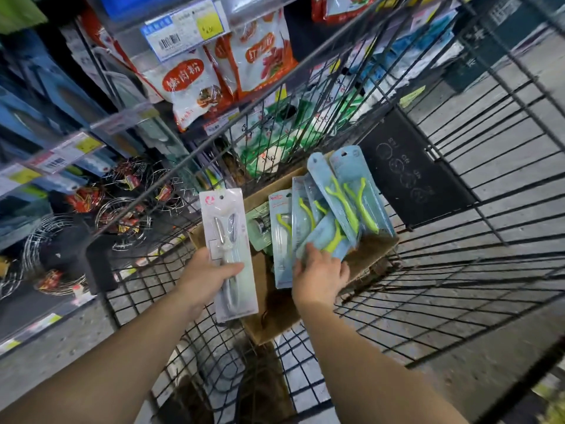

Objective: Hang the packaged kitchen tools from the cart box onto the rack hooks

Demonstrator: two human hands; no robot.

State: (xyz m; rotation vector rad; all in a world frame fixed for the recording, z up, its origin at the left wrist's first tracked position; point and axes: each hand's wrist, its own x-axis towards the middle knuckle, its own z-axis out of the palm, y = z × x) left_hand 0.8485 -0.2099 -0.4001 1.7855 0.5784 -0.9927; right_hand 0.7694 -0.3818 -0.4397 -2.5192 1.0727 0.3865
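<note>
A brown cardboard box sits in the wire cart and holds several blue blister packs with lime-green peelers, fanned upright. My left hand grips a white carded pack with a pale peeler, held upright just left of the box. My right hand rests palm-down on the lower ends of the blue packs, fingers spread over them; I cannot tell whether it grips one. A green pack lies deeper in the box.
The black wire cart surrounds the box, with a black panel at its far wall. Left stands the shelving rack with price tags, red-and-white food pouches and wire steamer racks below.
</note>
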